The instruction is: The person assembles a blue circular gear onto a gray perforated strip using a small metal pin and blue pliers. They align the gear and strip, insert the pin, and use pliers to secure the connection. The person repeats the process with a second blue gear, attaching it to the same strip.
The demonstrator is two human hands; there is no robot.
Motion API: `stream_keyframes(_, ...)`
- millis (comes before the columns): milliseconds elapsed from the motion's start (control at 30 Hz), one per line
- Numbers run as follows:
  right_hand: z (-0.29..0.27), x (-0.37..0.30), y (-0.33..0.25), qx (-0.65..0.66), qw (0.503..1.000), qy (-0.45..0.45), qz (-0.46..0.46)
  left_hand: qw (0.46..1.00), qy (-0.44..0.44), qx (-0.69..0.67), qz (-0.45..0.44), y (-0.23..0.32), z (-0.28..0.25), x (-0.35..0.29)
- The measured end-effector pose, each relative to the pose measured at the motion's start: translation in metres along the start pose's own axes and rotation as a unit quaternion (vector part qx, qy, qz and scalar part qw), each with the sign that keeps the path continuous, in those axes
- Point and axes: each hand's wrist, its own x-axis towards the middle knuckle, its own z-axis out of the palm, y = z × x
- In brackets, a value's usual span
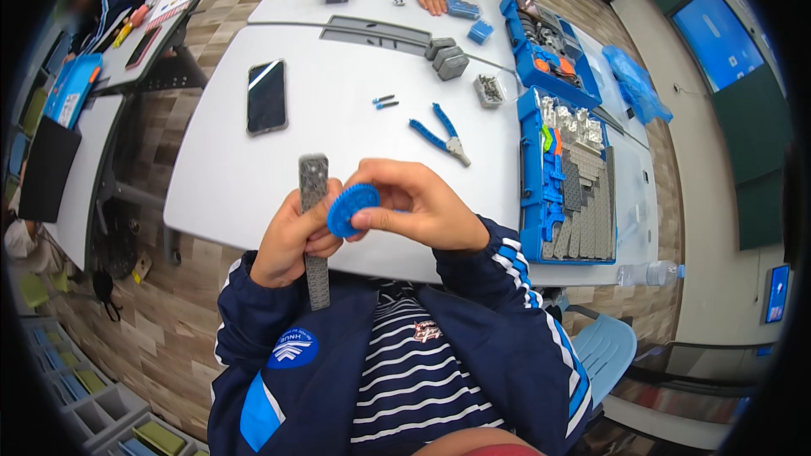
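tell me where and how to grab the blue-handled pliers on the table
Probably best by both blue handles together, from above and the picture's upper left: the pliers lie flat with nothing over them, handles spread toward that side, metal tip pointing away to the lower right.

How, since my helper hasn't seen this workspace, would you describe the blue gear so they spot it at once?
Find the white table, then look by its near edge. There the right hand grips the blue gear. Unlike the long, straight grey beam in the left hand, it is round with a toothed rim.
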Motion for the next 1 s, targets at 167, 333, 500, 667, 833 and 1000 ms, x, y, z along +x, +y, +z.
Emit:
stream_keyframes(167,-0.044,-0.002,0.003,-0.107,0.992,0.062,-0.022,0.993,0.006,0.069,-0.097,0.010,-0.007,0.054)
stream_keyframes(333,-0.087,-0.007,0.036,-0.070,0.979,0.187,0.051,0.979,0.025,0.075,-0.187,-0.005,-0.021,0.133)
stream_keyframes(500,-0.111,-0.003,0.074,-0.087,0.944,0.314,0.048,0.969,0.055,0.082,-0.225,-0.032,-0.034,0.186)
stream_keyframes(667,-0.111,0.016,0.116,-0.065,0.919,0.388,0.023,0.959,0.099,0.032,-0.265,-0.051,-0.056,0.193)
stream_keyframes(833,-0.109,0.014,0.133,-0.060,0.916,0.397,-0.008,0.955,0.084,0.026,-0.284,-0.055,-0.068,0.191)
stream_keyframes(1000,-0.113,0.013,0.126,-0.145,0.915,0.375,-0.030,0.954,0.099,0.023,-0.283,-0.054,-0.070,0.186)
